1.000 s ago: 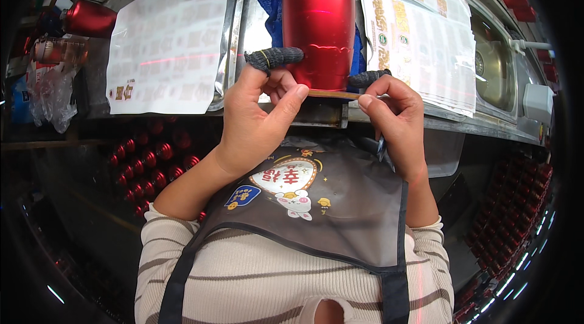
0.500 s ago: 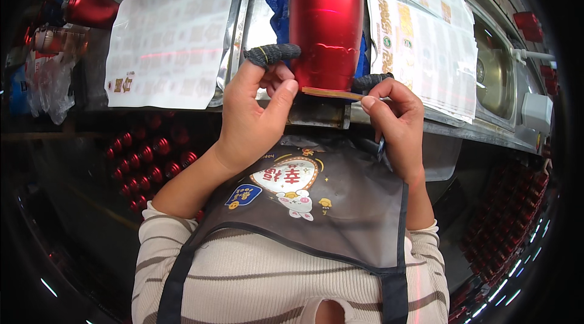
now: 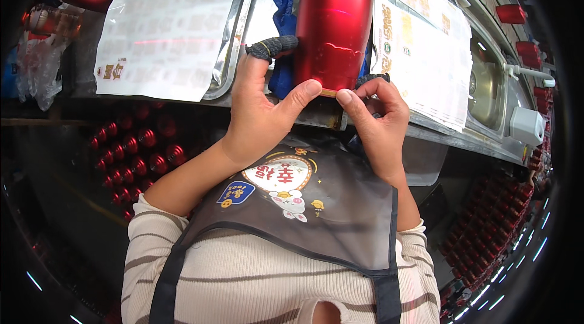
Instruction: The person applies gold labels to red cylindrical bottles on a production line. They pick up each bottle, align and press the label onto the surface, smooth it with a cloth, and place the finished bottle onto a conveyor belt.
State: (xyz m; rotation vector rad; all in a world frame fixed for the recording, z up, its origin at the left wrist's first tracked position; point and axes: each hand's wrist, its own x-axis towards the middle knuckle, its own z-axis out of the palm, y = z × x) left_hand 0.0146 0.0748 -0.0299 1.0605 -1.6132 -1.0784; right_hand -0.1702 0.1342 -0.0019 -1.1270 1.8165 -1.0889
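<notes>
A shiny red metal bottle (image 3: 336,26) lies on its side, its near end toward me. A narrow gold-coloured strip (image 3: 328,92) runs along the lower edge of that end. My left hand (image 3: 263,93) grips the bottle's left side, its index finger in a dark knitted finger cover (image 3: 271,48) and its thumb pressed on the strip's left end. At the strip's right end, my right hand (image 3: 376,116) presses its thumb down, with fingers curled behind. Another dark cover (image 3: 373,78) shows on its index finger. The far side of the bottle is hidden.
White decal sheets lie on a metal tray at left (image 3: 167,32), and gold-printed sheets (image 3: 426,59) at right. A blue cloth (image 3: 283,13) sits beside the bottle. A metal basin (image 3: 486,87) stands far right. Several red bottles (image 3: 137,147) stand below the bench.
My right hand has moved left, bringing its thumb onto the strip against the bottle. My left thumb has come right onto the strip. The view has shifted slightly.
</notes>
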